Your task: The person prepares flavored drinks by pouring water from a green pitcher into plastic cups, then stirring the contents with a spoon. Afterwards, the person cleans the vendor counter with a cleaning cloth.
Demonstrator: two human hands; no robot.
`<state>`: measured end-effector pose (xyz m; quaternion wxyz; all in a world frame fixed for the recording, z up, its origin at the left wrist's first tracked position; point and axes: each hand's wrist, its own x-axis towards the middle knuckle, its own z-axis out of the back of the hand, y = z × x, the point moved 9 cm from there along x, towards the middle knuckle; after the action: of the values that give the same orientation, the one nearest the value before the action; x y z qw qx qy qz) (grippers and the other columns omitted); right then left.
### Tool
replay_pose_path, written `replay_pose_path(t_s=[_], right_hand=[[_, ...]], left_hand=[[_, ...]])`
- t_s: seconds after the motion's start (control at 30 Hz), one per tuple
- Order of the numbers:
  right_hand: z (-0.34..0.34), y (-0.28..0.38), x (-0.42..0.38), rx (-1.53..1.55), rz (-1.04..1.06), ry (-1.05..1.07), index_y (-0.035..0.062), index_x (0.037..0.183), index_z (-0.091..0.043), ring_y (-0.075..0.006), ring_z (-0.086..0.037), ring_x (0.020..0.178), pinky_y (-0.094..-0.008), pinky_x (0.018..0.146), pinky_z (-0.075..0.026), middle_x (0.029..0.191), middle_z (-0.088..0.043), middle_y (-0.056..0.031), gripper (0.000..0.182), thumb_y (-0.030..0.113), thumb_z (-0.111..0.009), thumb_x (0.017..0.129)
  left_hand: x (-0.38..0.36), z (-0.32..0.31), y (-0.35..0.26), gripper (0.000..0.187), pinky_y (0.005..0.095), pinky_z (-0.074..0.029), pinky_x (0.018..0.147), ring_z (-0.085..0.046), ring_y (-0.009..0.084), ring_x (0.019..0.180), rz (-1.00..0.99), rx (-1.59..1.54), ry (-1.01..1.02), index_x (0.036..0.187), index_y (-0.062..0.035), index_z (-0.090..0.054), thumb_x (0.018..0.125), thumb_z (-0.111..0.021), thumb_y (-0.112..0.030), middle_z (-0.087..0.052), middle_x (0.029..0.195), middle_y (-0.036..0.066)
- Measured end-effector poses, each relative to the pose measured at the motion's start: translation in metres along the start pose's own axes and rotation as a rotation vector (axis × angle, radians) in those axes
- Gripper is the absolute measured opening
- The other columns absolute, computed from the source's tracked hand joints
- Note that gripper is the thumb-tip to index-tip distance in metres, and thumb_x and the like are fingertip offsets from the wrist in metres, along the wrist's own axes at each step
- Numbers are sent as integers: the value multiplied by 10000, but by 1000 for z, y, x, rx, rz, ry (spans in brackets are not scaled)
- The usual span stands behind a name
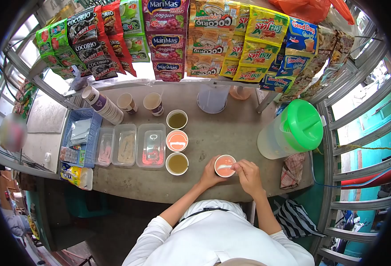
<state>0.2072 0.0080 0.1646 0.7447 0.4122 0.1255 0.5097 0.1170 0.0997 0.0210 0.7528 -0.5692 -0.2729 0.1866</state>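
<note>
My left hand (209, 174) is wrapped round the side of a paper cup of pink-orange drink (224, 165) near the counter's front edge. At the cup's right rim, my right hand (247, 174) has its fingers pinched together over the drink. A pale streak, perhaps a spoon, crosses the drink; what the fingers hold is too small to name. To the left, three filled cups stand in a column: a green drink (177, 120) at the back, an orange one (177, 141) in the middle and another green one (177, 164) in front.
Three clear plastic boxes (126, 145) and a blue basket (78, 116) sit at the left. Behind them are stacked paper cups (101, 104). A green-lidded jug (287, 131) and a checked cloth (293, 170) are at the right. Drink sachets (166, 40) hang above the counter.
</note>
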Motion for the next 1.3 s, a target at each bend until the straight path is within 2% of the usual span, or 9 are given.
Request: replay_pose_path(t_s=[0.2,0.4,0.6,0.7,0.8,0.9,1.1,1.3], right_hand=[[6,7,4,-181,39,-26,40,837,-674,-281,-590,690,-363,646,-411,784,-642,-86,230,189,-551,962],[2,3,1,26,25,-92,54,874,-672,-291,-600,706,-375,632,-409,811,-647,-90,203,203,-563,958],[0,2,-1,-69,52,17,55,881,-673,-299,-588,693,-386,634,-409,792,-635,-90,197,204,-564,949],[1,2,2,-168,77,3,55,881,-675,-301,-584,692,-386,633,-407,785,-629,-92,190,203,-571,941],[6,8,5,-142,87,-83,54,879,-675,-300,-585,696,-384,630,-405,785,-630,-94,195,206,-572,944],[0,2,3,-6,64,-55,52,875,-676,-300,-584,694,-383,627,-401,778,-626,-95,201,207,-570,948],[2,-4,2,-80,36,53,47,864,-670,-300,-586,695,-385,628,-397,786,-633,-93,207,204,-567,953],[9,6,7,-111,84,-97,45,850,-663,-293,-576,676,-374,627,-396,773,-632,-90,210,199,-565,955]], left_hand=[[-1,-1,5,897,417,-487,955,-585,359,1126,0,9,2,1301,-21,-474,527,-912,-137,-586,1220,173],[-1,-2,7,910,427,-487,957,-585,368,1132,-3,12,11,1310,-16,-465,529,-913,-148,-583,1229,188],[-3,-6,19,913,429,-491,954,-590,374,1126,61,17,21,1314,-18,-460,534,-912,-163,-590,1224,193],[-2,-5,15,911,430,-493,953,-588,373,1131,66,22,31,1314,-20,-460,534,-911,-158,-588,1232,191],[-1,-3,7,909,430,-493,954,-589,372,1132,19,22,34,1312,-21,-462,532,-911,-149,-586,1235,188],[0,-1,2,912,425,-493,954,-589,371,1130,-24,31,23,1308,-21,-466,521,-912,-137,-586,1236,184],[-1,-4,11,918,421,-488,961,-584,369,1131,31,8,19,1305,-22,-469,508,-912,-129,-587,1232,177],[-1,-2,7,906,423,-487,959,-580,370,1133,4,18,10,1302,-24,-472,514,-908,-126,-583,1236,175]])
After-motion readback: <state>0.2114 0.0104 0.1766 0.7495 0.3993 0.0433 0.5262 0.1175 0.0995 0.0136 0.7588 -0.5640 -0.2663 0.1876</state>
